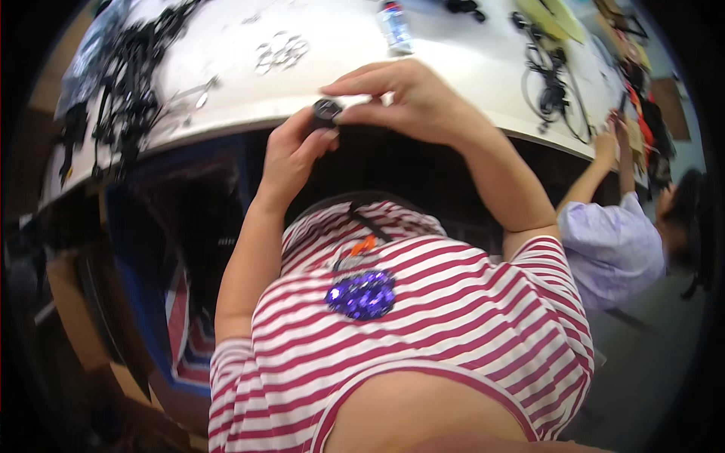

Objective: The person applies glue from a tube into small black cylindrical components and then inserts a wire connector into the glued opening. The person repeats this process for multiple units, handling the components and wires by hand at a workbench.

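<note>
Just above the table's front edge, my left hand grips a small black round part between thumb and curled fingers. Its end faces up and shows a lighter detail too small to make out. From the right, my right hand reaches across with thumb and index finger bent around the top of the same part. Both fingertips meet it at its rim. Beyond my hands, a loose group of small silvery rings lies on the white table.
Black straps or cords are heaped at the table's left. A clear bottle stands at the back, and a coiled black cable lies at the right. Another person works at the far right. A blue-edged bin sits below left.
</note>
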Demonstrator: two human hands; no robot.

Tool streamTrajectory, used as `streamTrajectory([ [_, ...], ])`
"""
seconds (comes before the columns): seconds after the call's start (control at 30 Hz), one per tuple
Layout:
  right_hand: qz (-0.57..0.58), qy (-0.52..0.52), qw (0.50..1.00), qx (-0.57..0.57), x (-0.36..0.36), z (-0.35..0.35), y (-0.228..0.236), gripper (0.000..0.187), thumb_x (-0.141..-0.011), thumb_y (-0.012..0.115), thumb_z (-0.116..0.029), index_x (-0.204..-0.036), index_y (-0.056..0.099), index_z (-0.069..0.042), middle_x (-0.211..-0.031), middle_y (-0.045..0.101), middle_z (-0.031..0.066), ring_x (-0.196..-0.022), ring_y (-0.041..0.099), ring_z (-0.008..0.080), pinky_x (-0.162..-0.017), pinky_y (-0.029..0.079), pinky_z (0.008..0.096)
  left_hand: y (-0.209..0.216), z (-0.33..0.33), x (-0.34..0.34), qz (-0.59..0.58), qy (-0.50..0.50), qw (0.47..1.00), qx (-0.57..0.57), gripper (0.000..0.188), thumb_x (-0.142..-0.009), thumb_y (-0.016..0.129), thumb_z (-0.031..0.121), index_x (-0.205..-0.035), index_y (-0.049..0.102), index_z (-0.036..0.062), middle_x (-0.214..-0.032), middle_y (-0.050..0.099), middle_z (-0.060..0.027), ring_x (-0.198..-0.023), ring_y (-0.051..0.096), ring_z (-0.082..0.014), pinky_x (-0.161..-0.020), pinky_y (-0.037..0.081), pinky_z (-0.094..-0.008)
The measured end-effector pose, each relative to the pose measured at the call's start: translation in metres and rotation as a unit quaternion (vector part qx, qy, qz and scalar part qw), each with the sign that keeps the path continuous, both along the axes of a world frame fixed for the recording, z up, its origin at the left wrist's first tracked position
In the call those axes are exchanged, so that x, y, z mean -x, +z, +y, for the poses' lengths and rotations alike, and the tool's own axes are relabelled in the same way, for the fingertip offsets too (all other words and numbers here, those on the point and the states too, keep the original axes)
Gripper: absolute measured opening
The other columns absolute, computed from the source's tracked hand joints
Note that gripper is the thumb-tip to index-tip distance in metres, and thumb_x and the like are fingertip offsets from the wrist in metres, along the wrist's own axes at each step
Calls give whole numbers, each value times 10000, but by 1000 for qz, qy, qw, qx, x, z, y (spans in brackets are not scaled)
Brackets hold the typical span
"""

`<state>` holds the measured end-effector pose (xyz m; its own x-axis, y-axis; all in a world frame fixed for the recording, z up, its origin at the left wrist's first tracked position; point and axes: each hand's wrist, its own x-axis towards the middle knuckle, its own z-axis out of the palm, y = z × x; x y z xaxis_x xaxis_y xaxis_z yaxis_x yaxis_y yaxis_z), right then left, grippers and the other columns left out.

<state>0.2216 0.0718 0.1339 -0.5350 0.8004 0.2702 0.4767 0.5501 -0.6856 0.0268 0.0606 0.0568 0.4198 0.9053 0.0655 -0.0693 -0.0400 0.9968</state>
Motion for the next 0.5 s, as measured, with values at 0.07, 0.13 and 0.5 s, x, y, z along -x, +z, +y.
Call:
streamTrajectory([
  [0.07, 3, -38, 998, 42, -12, 2, 6, 331, -766, 667, -126, -1093, 620, -125, -958, 647, 36, -681, 538, 94, -580, 433, 229, 3, -2, -1, -15, 7, 1000, 8, 191, -797, 534, 60, -973, 583, 4, -724, 566, 0, -630, 468, -52, -564, 367, -186],
  [0.13, 33, -117, 992, 45, -35, 15, 3, 338, -762, 673, -157, -1093, 617, -115, -962, 644, 42, -661, 532, 92, -581, 435, 225, 1, -4, 3, -46, 13, 999, 22, 274, -797, 525, 44, -1062, 576, -5, -726, 554, 0, -645, 469, -52, -572, 363, -182],
  [0.5, -270, -498, 820, -88, -207, 129, -59, 270, -788, 602, -293, -1015, 641, -153, -1044, 593, 92, -958, 577, 245, -843, 453, 369, 2, -12, 6, -118, -12, 993, 12, 302, -838, 583, 162, -1085, 559, -11, -694, 511, 1, -599, 382, -49, -547, 294, -181],
])
